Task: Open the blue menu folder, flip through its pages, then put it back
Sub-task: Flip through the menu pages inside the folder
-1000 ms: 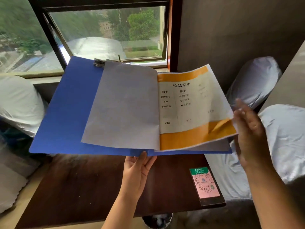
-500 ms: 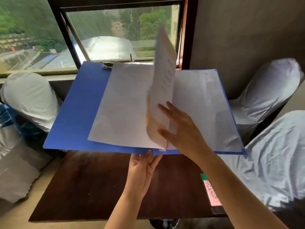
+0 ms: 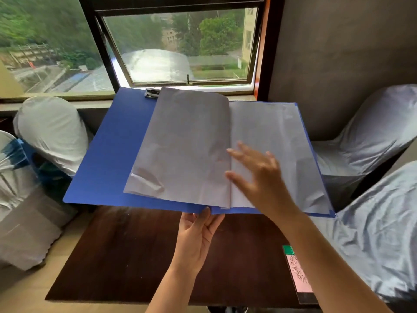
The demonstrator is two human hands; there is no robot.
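Observation:
The blue menu folder (image 3: 108,159) is held open in the air above a dark wooden table (image 3: 126,256). Blank pale sleeve pages lie flat on both sides of its spine, and a metal clip (image 3: 151,93) shows at its far edge. My left hand (image 3: 195,236) grips the folder's near edge at the spine from below, thumb on top. My right hand (image 3: 257,175) hovers over the right-hand page with fingers spread, holding nothing.
Chairs in white covers stand on both sides: one at the left (image 3: 52,132), two at the right (image 3: 370,136). A pink and green card stand (image 3: 297,272) sits on the table's right edge. A window (image 3: 180,46) is straight ahead.
The printed orange menu page was lifted by my right hand and turned over to the left; it now lies flat. My right hand has let go and moved back over the right page.

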